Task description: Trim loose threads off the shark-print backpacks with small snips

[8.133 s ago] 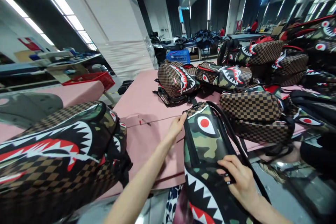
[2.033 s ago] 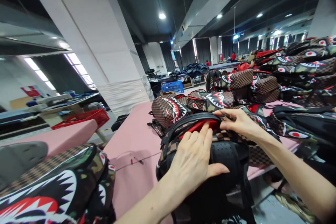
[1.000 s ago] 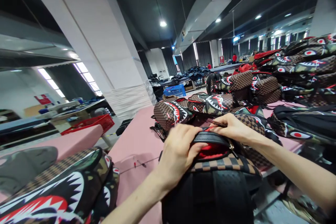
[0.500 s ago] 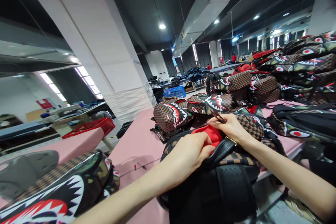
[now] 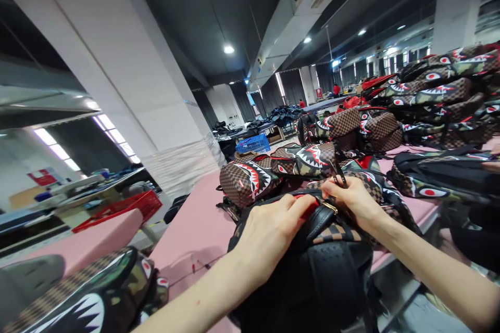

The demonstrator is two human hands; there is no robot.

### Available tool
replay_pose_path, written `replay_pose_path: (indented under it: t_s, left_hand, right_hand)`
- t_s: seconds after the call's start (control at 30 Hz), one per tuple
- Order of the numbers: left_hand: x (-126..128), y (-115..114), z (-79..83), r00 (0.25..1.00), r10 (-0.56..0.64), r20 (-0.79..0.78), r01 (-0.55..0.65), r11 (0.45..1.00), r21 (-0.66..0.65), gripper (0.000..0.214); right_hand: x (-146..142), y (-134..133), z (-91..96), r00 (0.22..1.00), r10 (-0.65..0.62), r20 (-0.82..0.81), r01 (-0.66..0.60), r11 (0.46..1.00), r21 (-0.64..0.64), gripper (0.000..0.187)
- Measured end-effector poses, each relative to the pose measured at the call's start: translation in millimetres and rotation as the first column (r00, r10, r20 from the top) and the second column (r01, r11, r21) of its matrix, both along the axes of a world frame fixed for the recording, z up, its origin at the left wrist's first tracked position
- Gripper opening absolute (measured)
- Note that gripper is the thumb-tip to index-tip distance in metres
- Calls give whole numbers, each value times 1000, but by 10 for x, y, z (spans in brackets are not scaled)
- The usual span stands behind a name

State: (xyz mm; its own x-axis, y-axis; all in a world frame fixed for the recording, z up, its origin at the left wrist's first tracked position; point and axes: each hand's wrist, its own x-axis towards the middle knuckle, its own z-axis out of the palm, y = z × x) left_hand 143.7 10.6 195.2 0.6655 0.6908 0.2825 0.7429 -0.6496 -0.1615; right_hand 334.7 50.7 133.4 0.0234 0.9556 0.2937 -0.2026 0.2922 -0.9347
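Observation:
A black-backed backpack (image 5: 324, 276) with brown checked trim and red lining stands at the near edge of the pink table (image 5: 195, 223), its padded back facing me. My left hand (image 5: 269, 234) grips its top edge, fingers curled over the red lining. My right hand (image 5: 353, 200) pinches a dark zipper pull or strap at the top of the same backpack.
Several shark-mouth backpacks (image 5: 250, 179) lie on the table beyond, with a tall stack (image 5: 441, 93) at the right. Another shark backpack (image 5: 86, 302) sits at lower left. A red crate (image 5: 125, 205) and blue crate (image 5: 250, 143) stand further off. A white pillar (image 5: 128, 83) rises left.
The opening showing red lining has narrowed under my hands. My left hand has shifted along the top edge, and my right hand stays pinched on the pull.

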Motion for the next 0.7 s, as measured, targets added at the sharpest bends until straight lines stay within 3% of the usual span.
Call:
replay_pose_path:
  t_s: [0.1, 0.23, 0.33, 0.47, 0.6, 0.7]
  left_hand:
    - [65, -8, 81, 989, -31, -146, 34, 999, 19, 24]
    - [123, 26, 171, 981, -60, -185, 72, 996, 54, 24]
    - [128, 73, 162, 982, -92, -167, 117, 982, 146, 29]
    - [113, 89, 111, 954, -193, -230, 236, 956, 177, 31]
    - [134, 125, 143, 943, -131, -305, 179, 974, 137, 27]
    - [184, 263, 198, 979, -56, -194, 67, 996, 53, 25]
  right_hand:
    - [-26, 7, -15, 999, 16, -28, -16, 1000, -22, 39]
    - [-73, -11, 2, 986, 80, -148, -91, 994, -68, 39]
    - [-78, -8, 0, 983, 85, -166, -101, 991, -91, 39]
    - [-92, 41, 45, 994, 57, -88, -60, 998, -27, 38]
    - [-182, 142, 183, 1000, 13, -21, -10, 994, 112, 34]
    - [-248, 230, 258, 999, 39, 32, -44, 985, 165, 29]
